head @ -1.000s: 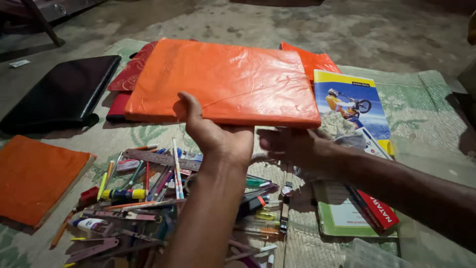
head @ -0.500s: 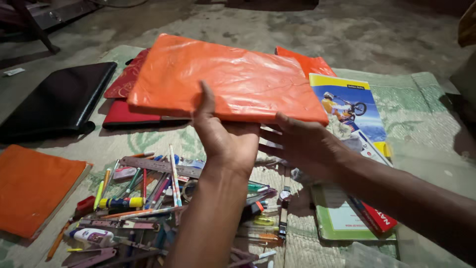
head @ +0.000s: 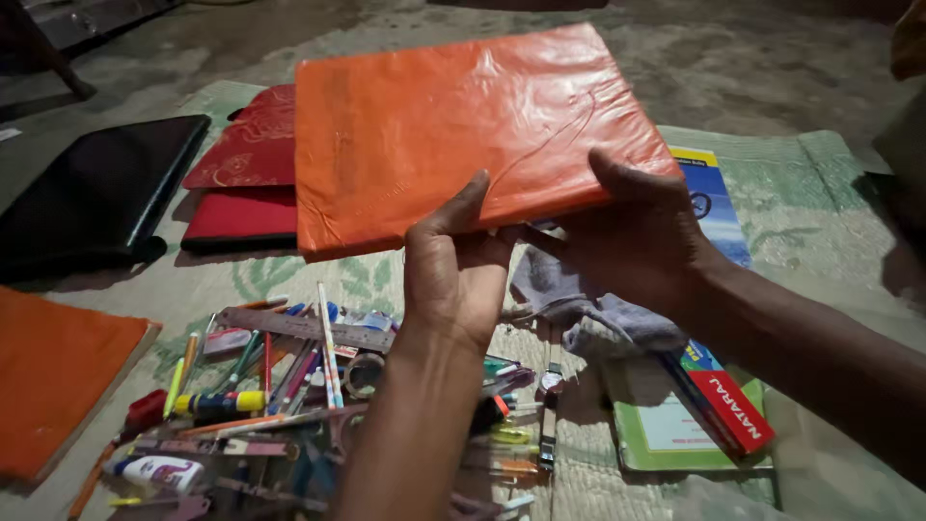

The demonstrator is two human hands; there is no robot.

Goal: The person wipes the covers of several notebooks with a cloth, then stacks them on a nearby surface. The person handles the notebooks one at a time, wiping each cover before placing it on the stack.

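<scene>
Already lifted, the orange-wrapped book [head: 463,125] is gripped by its near edge in the left hand [head: 453,275] and right hand [head: 641,236], above the woven mat [head: 820,183]; seemingly nothing is set down yet.

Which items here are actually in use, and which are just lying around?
In hand:
- orange-wrapped book, held at its near edge by the left hand and right hand

Lying about:
- red folders
- black tablet
- pile of pens and pencils
- ruler
- grey cloth
- green notebook
- second orange book
</scene>
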